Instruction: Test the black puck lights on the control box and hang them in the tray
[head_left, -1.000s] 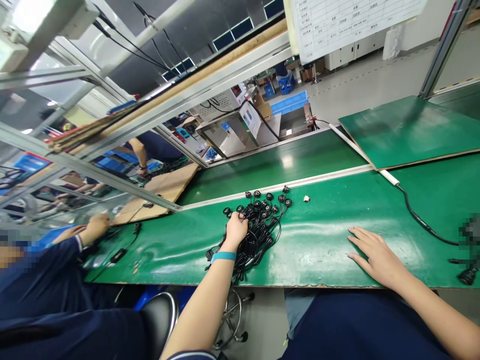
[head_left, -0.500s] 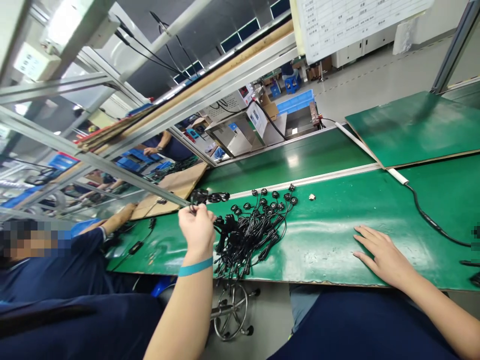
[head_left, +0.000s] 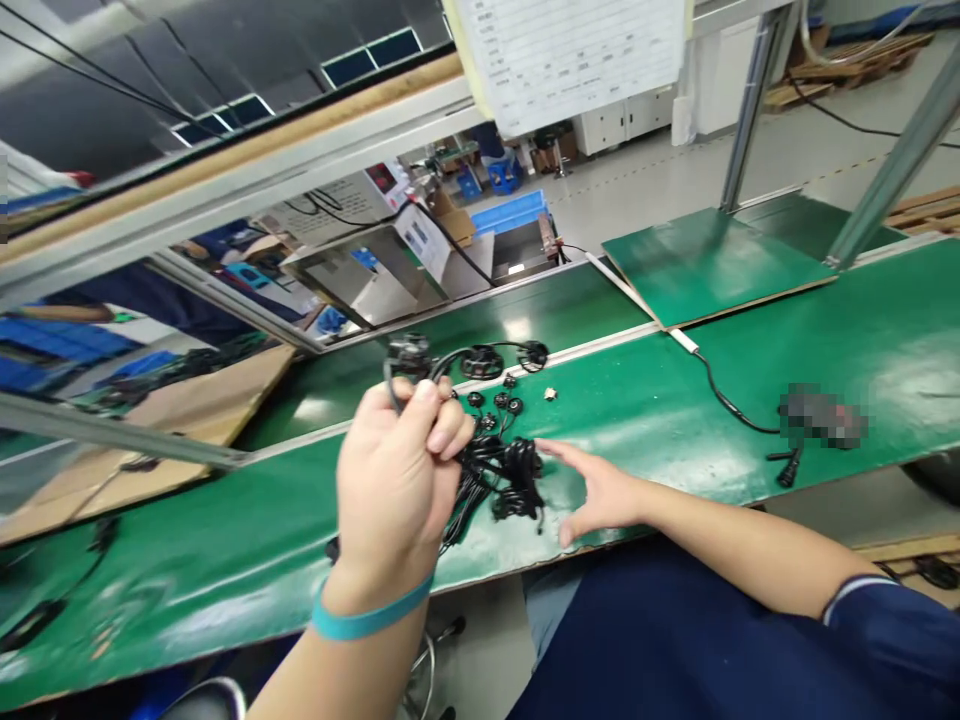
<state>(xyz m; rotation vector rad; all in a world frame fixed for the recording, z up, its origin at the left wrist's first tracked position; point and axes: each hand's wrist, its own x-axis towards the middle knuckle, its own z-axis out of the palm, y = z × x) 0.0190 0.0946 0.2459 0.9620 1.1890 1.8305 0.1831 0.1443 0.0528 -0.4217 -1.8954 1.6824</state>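
My left hand (head_left: 397,470), with a teal band at the wrist, is closed around several black cables (head_left: 450,362) and holds them up over the workbench. Round black heads dangle from these cables on the far side of the fist. Behind and below it lies a pile of black cables (head_left: 469,490) with small round ends, partly hidden by the hand. My right hand (head_left: 604,495) is open, thumb and fingers apart. Its fingertips are at the right side of a coiled cable bundle (head_left: 517,475); whether they touch it I cannot tell.
The green workbench (head_left: 637,420) runs across the view. A small pale piece (head_left: 550,394) lies beyond the pile. At right are a green board (head_left: 720,270), a white tube (head_left: 682,340) with a black cable, and a blurred dark device (head_left: 825,415). A metal frame (head_left: 300,150) crosses above.
My left hand has come nearer to me with the cables raised. My right hand has moved left from the bare bench to the cable bundle. The view has turned right.
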